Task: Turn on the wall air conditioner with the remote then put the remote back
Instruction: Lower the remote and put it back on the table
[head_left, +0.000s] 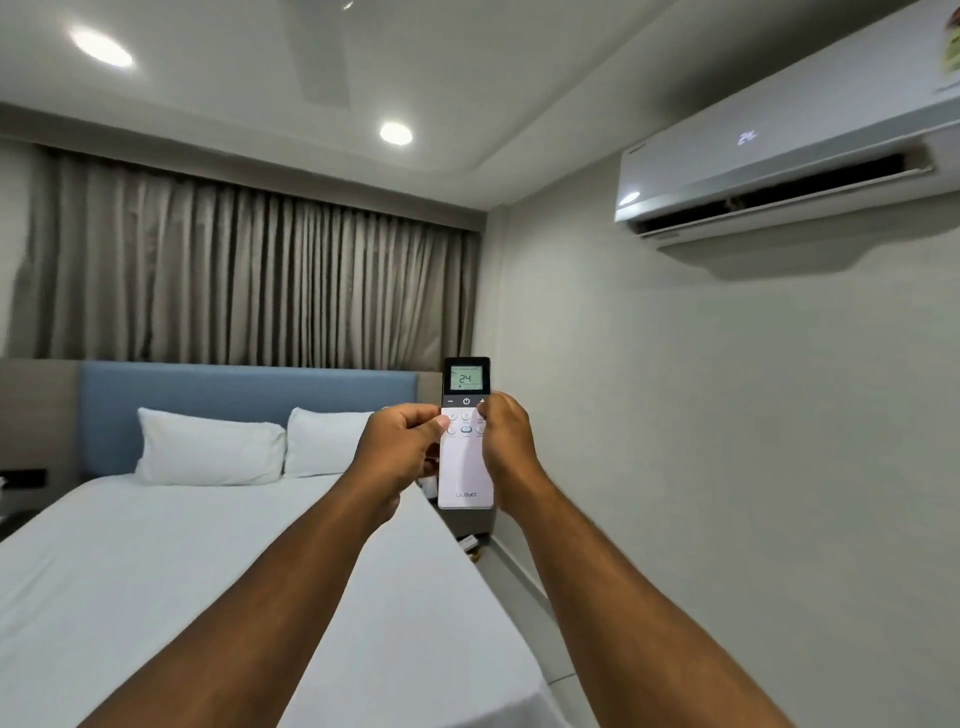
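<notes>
I hold a long white remote with a dark top (466, 457) upright in front of me, with both arms stretched out. My left hand (402, 449) grips its left side and my right hand (506, 439) grips its right side. Its little screen shows 24. High on the right wall hangs the white wall air conditioner (779, 161), its flap open and glowing numbers on its front. Below my arms lies a bed with a white sheet (156, 571), with two white pillows (210, 448) at its blue padded headboard (234, 387).
</notes>
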